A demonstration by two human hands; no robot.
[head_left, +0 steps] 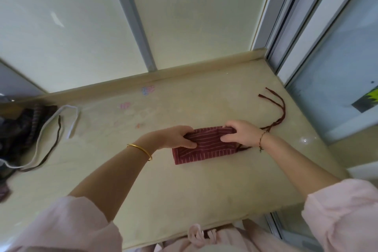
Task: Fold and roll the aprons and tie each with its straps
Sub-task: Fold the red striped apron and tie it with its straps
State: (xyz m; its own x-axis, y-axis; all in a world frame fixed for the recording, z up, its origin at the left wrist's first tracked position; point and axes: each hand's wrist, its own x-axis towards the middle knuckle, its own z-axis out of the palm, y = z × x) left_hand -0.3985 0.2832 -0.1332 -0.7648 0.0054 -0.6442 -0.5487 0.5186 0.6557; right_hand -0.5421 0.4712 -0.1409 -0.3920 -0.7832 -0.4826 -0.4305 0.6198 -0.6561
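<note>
Table: you stand at a pale beige table [184, 186]; its top is scuffed and carries a few faded stickers [147, 89] near the back.
Back edge: a low ledge [184, 69] runs along the far side, where the table meets a cream wall [194, 16] crossed by a grey strip.
Right side: a metal window frame [286, 16] with glass closes off the table's right end.
Apron: the red striped apron [206, 150] lies folded into a long band at the middle of the table, right of centre.
Long axis: it runs left to right across your view, a little askew, with the left end nearer you and the right end farther back; the thin pale stripes run along its length.
Straps: the red straps [281, 108] leave the band's right end, pass under your right wrist and curve away toward the back right, their loose ends lying flat on the table.
Left hand: your left hand [180, 137] grips the band's far edge near the left end, fingers curled over the cloth and thumb pressed on top.
Right hand: your right hand [243, 132] grips the far edge at the right end the same way, fingers curled round the bunched cloth, thumb on top.
Wrists: a gold bangle [141, 150] sits on the left, a thread bracelet [261, 139] on the right.
Left edge: a dark heap [30, 125] of cloth lies well apart from the apron, with a white strap [51, 122] and a brown strap [55, 145] trailing from it onto the table.
</note>
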